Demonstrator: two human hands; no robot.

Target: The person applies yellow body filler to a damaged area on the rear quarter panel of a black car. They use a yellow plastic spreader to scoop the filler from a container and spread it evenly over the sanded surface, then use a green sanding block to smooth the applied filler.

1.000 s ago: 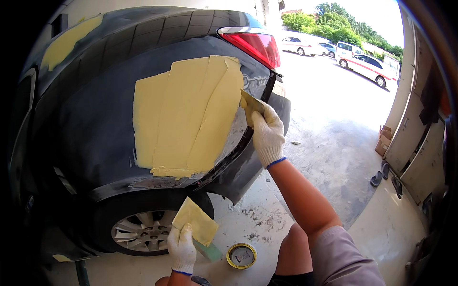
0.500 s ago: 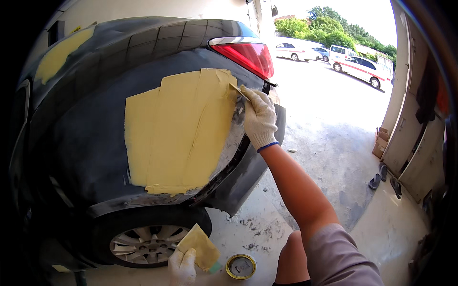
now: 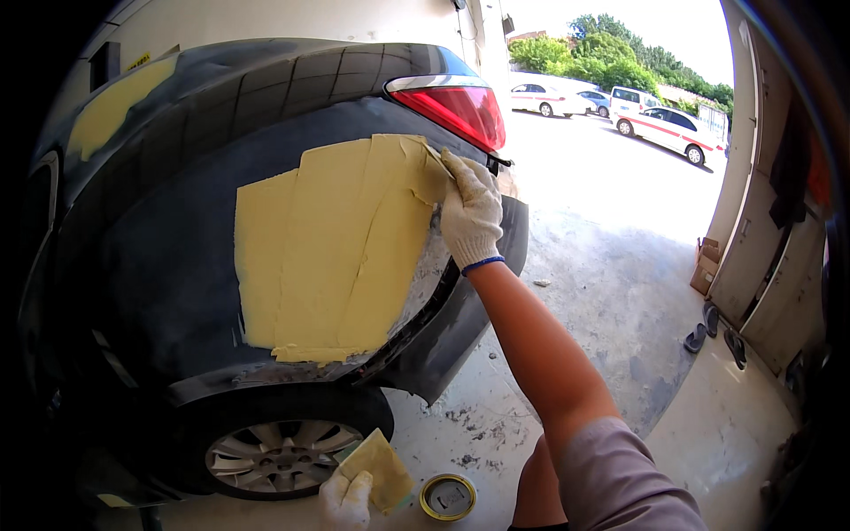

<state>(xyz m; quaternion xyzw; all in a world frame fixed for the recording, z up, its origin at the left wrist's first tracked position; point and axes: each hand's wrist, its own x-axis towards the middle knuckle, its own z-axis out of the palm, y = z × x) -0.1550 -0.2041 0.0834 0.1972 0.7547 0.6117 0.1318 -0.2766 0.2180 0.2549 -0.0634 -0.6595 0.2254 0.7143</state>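
Note:
A broad patch of yellow body filler covers the rear quarter of a dark car. My right hand, in a white knit glove with a blue cuff, grips a thin putty spreader. The spreader's edge meets the patch at its upper right, just below the red tail light. Low in the picture, my gloved left hand holds a flat square putty board smeared with yellow, beside the wheel. Fingers under the board are hidden.
An opened tin with a yellow rim stands on the floor by my left hand. The loose bumper end juts out below the patch. Slippers, a cardboard box and cabinets line the right side.
My right hand has shifted slightly left and up with the spreader, laying more filler at the patch's upper right. The board in my left hand has moved a little right and down.

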